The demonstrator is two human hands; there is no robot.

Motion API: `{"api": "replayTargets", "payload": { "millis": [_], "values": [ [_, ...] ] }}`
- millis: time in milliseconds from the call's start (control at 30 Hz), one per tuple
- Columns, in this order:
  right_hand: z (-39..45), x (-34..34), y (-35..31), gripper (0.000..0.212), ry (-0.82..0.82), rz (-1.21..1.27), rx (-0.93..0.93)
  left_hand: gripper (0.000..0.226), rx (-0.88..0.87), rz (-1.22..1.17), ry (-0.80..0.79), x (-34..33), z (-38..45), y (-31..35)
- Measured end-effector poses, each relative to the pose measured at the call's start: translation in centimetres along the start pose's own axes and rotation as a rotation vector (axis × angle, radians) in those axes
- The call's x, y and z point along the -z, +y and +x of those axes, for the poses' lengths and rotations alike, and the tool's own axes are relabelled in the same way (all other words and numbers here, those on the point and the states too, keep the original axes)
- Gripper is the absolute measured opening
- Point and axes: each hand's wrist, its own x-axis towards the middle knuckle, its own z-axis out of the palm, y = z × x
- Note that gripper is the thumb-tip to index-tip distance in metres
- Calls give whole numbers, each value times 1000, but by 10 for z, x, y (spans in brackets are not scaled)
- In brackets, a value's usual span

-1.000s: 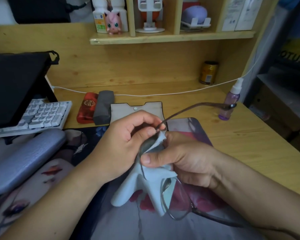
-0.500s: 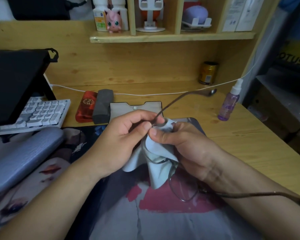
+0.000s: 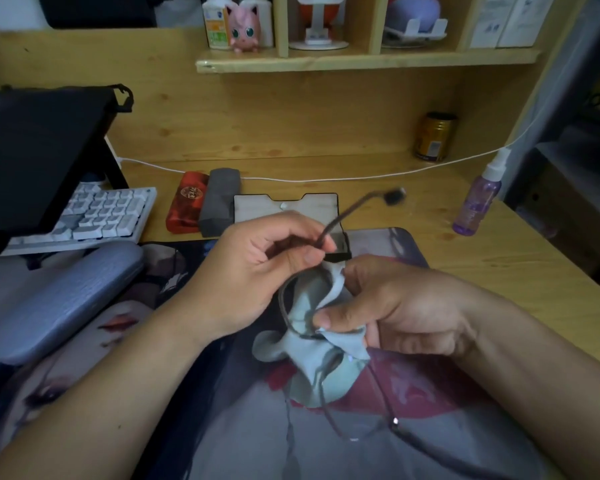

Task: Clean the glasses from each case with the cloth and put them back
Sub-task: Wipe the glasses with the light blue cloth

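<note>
My left hand (image 3: 257,271) pinches a pair of thin dark-framed glasses (image 3: 355,207) at the hinge corner of the frame, above the printed desk mat. One temple arm sticks up and to the right; the other runs down toward the lower right. My right hand (image 3: 395,313) grips a pale blue-grey cloth (image 3: 321,365) wrapped over the upper lens, thumb pressed on it. The lower lens shows below the cloth. A red case (image 3: 186,206) and a grey case (image 3: 219,200) lie side by side behind my hands, and an open flat case (image 3: 284,206) lies just behind them.
A keyboard (image 3: 97,213) and a dark stand sit at the left, a padded grey wrist rest (image 3: 59,292) in front of them. A purple spray bottle (image 3: 478,199) and a gold can (image 3: 433,136) stand at the right. A white cable runs along the desk's back.
The glasses have turned: the upper temple arm swung from lying flat toward the right to pointing more upright. My right thumb and the cloth slid down along the lens.
</note>
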Motion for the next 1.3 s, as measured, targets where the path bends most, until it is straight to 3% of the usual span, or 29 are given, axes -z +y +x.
{"api": "replayTargets", "payload": {
  "millis": [133,300,533,667,733,800,867,967,1033,1200,1300],
  "values": [
    [2,-10,3,24,72,1,46,23,28,33,-48,-5,-1,1],
    [9,-22,5,26,245,154,138,23,13,61,14,-8,2,-1],
    [10,-12,1,42,429,225,208,23,38,-1,146,-14,5,-5],
    [13,-13,1,29,459,243,284,22,-6,11,172,-9,4,-6],
    [12,-10,-2,21,572,225,352,24,-34,10,223,-3,4,-7],
    [6,8,-9,26,798,96,422,21,-47,-61,315,4,6,-10],
    [-3,30,-17,24,992,-234,393,19,-64,-39,377,8,6,-12],
    [-10,52,-23,26,1044,-736,238,21,-103,84,396,5,4,-12],
    [-14,55,-25,28,1026,-934,223,14,-130,107,385,4,3,-12],
    [-25,48,-38,17,995,-1002,281,15,-162,124,373,-1,4,-10],
    [-31,41,-48,54,1000,-848,353,15,-161,132,378,-5,5,-12]
  ]
}}
